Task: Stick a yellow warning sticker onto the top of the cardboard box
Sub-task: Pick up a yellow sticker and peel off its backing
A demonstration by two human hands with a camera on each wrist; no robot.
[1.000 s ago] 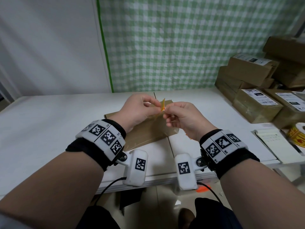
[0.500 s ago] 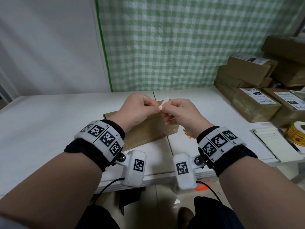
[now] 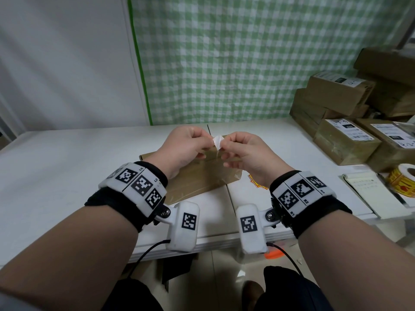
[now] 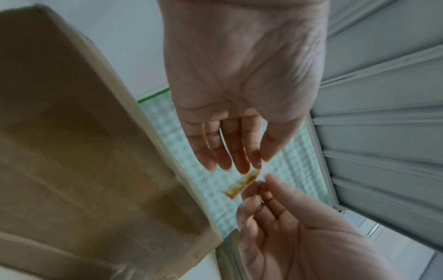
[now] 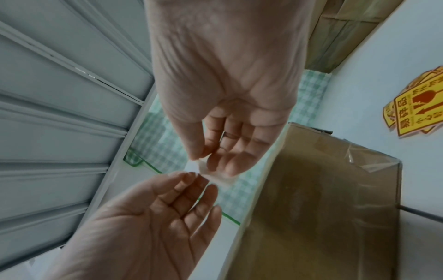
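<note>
Landmark for all positions: the cardboard box [image 3: 199, 176], lying flat on the white table [image 3: 67, 167].

Left of the box: bare table surface, nothing standing on it in the head view.

Above the box, held off its top: left hand [image 3: 183, 149], fingers curled, pinching one end of the yellow warning sticker [image 4: 242, 184]. The left wrist view shows the printed yellow face. The head view shows a pale curled flap [image 3: 218, 141], probably the underside or the backing; which, I cannot tell. Right hand [image 3: 243, 153] is just beside the left, fingertips pinching the other end. Both hands closed on the strip, neither touching the box.

Handling judgement: sticker is very light, thin and limp; it curls and would fold on itself or cling to skin if slack. Best held by its extreme edges only, kept taut between both hands, one edge laid first and then smoothed.

Box top: flat, brown, glossy tape along the right end. Broad clear face directly under the hands; near edge runs close to the table's front edge.

Just right of the box: loose yellow stickers [image 5: 422, 106] on the table. Farther right: notepad [image 3: 370, 189], sticker roll [image 3: 403, 180], stacked labelled parcels [image 3: 345, 142]. Room to move is freer on the left.
</note>
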